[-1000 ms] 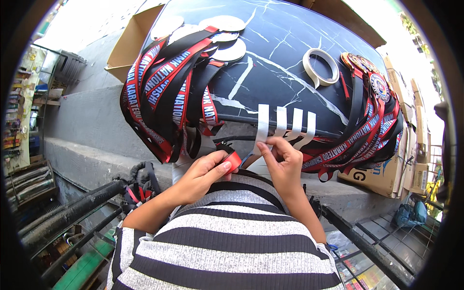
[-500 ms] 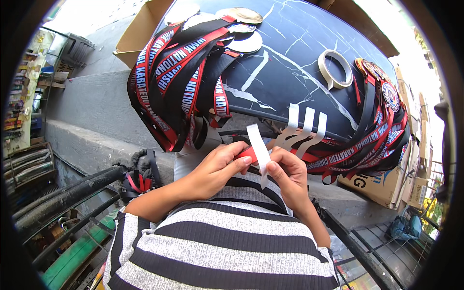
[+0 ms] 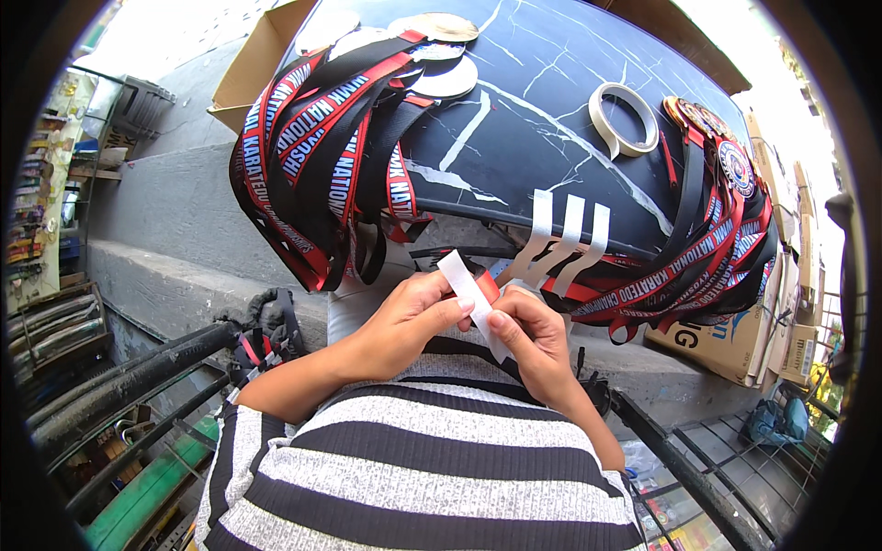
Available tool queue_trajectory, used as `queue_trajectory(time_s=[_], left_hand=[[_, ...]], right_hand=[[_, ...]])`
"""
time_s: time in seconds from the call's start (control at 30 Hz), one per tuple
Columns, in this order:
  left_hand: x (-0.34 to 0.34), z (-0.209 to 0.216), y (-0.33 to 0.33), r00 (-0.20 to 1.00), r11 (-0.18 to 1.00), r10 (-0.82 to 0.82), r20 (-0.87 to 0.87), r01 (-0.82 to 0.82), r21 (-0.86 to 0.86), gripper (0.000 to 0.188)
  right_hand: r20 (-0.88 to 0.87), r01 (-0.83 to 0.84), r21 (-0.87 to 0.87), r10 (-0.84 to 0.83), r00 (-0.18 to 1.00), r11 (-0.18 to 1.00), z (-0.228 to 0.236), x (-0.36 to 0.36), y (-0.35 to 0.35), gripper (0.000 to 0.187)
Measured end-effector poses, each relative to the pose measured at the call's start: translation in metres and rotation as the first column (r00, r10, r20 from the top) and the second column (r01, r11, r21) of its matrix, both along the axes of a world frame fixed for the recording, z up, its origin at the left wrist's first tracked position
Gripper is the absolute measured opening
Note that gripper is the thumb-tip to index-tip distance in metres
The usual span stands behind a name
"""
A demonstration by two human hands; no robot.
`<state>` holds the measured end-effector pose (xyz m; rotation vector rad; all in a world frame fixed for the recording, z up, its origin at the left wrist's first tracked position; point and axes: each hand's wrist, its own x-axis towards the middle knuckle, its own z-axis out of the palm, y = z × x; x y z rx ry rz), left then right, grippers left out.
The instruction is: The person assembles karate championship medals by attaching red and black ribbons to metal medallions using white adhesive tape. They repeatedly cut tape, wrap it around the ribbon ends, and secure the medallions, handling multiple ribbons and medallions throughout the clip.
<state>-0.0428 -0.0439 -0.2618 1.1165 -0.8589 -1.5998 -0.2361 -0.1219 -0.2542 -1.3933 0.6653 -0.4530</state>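
1. Pinching the white tape strip between thumb and fingers, the left hand presses it near its middle; the red ribbon piece shows just behind the strip.
2. Close beside it, the right hand has its thumb and forefinger pressed together at the strip's lower end. Whether it also grips the ribbon is hidden.
3. The strip slants between both hands, its upper end free; that end could fold over or catch a fingertip if the hold slackens, and the ribbon could slip askew under uneven pressure.
4. Just beyond the right hand, three tape strips hang off the table edge; a brushing knuckle might stick to one.
5. Farther out, beyond the left hand, lie printed ribbons with medals; beyond the right, a tape roll.
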Motion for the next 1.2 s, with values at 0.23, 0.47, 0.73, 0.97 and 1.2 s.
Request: queue_trajectory(time_s=[0.23, 0.47, 0.73, 0.97, 1.2], left_hand=[[-0.001, 0.007, -0.002, 0.999, 0.998, 0.041, -0.009, -0.041, 0.045, 0.027], [-0.001, 0.005, -0.002, 0.999, 0.998, 0.051, -0.009, -0.051, 0.021, 0.021], [0.009, 0.021, -0.004, 0.998, 0.998, 0.037, -0.048, -0.034, 0.058, 0.019], [0.014, 0.046, -0.009, 0.965, 0.976, -0.189, 0.182, 0.206, -0.076, 0.025], [0.025, 0.059, -0.003, 0.918, 0.950, -0.137, 0.371, 0.228, -0.213, 0.023]], right_hand=[[0.000, 0.033, -0.008, -0.033, 0.999, 0.999, 0.001, -0.001, 0.001, 0.021], [-0.009, 0.030, -0.020, -0.030, 1.000, 0.999, -0.009, -0.003, 0.005, 0.023], [-0.435, -0.191, -0.127, 0.119, 0.893, 0.973, -0.003, -0.014, -0.015, 0.021], [0.100, -0.246, -0.214, 0.272, 0.957, 0.945, 0.030, 0.006, -0.034, 0.039], [0.071, -0.411, -0.072, 0.416, 0.907, 0.909, 0.036, 0.015, -0.045, 0.051]])
